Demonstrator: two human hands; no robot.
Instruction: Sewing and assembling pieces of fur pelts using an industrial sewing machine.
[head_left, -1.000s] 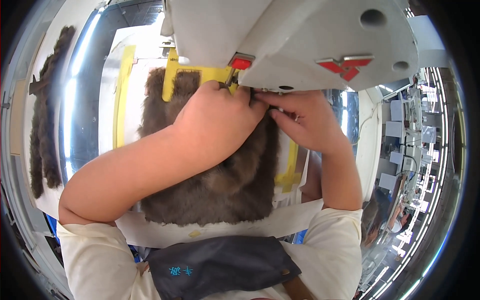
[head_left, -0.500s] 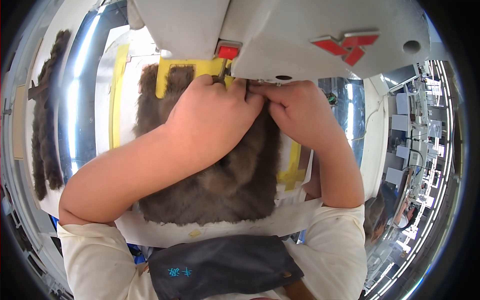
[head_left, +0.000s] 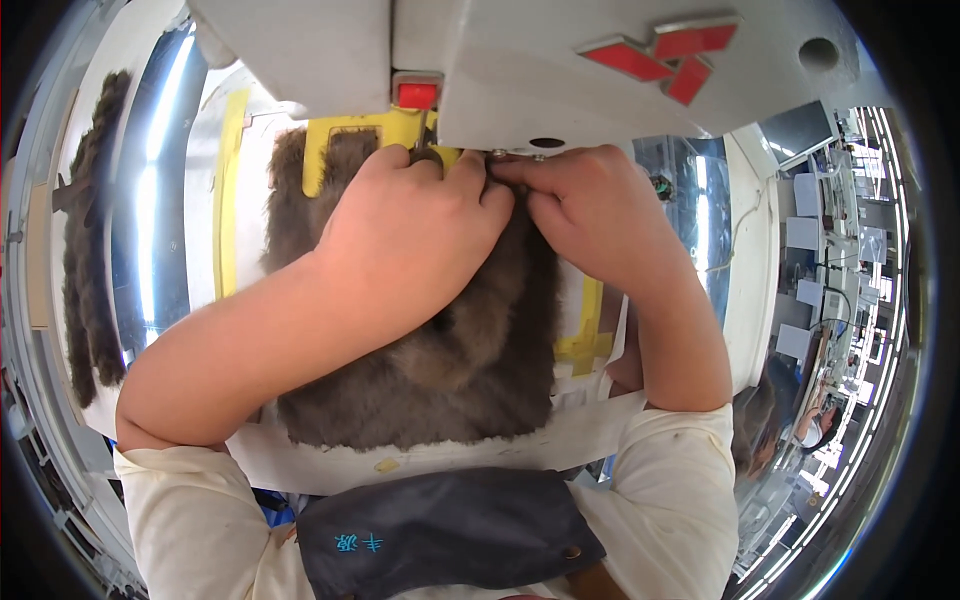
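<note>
fur: brown, spread on a white sheet [head_left: 520,455] over the counter [head_left: 750,220]; its upper part [head_left: 470,340] is under the left hand [head_left: 405,230], its ragged lower edge near the apron [head_left: 450,525].
left hand: over the fur's upper middle, fingers bent down just below the machine [head_left: 600,95]; the tips are hidden, so i cannot tell if its grip is apart or clamped.
right hand [head_left: 600,215]: just beside the left hand, index finger pointing left under the machine, thumb tucked below it; i cannot tell what, if anything, its grip is clamped on.
machine: white, with a red block [head_left: 417,96] and a thin rod above the left fingers.
frame [head_left: 400,126]: yellow, over the fur's top left part.
tape [head_left: 228,190]: yellow, either side of the fur.
strips [head_left: 95,260]: dark fur, far left.
</note>
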